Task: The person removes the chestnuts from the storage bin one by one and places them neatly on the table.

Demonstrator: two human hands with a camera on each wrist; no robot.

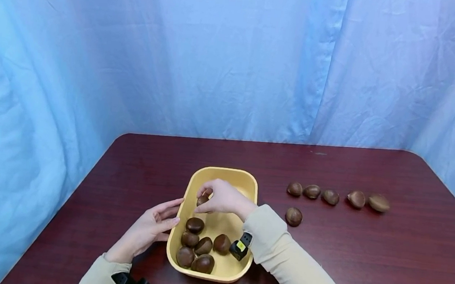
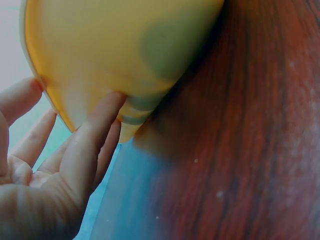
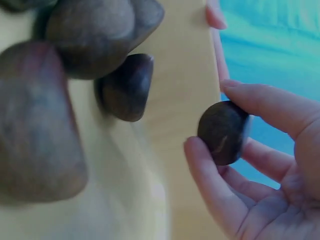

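At lower centre the right hand (image 1: 227, 199) pinches a chestnut (image 1: 202, 201) over the yellow box (image 1: 224, 264) — I'd grip lightly, letting the left hand (image 1: 146, 230), fingers extended against the box, steady it.

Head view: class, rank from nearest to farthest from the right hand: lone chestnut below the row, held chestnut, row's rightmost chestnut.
1. Held chestnut: in the right hand.
2. Lone chestnut: on table, right of tray.
3. Rightmost chestnut: table's right side.
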